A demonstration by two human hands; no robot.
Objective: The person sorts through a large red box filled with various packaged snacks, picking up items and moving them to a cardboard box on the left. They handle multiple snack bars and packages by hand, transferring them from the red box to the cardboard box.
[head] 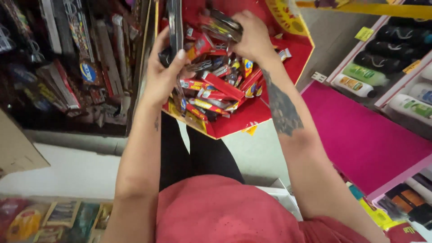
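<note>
Both hands work over a red cardboard display bin (252, 114) heaped with small red packets (216, 85). Left hand (164, 72) clamps a dark flat pack (174, 27), its top cut off; right hand (252, 38) pinches a blurred packet (221, 26).

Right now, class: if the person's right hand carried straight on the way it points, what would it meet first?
The right hand, gripping a dark packet, points up-left across the red display bin. It would probably first meet the dark strip held by the left hand; depth is unclear.
</note>
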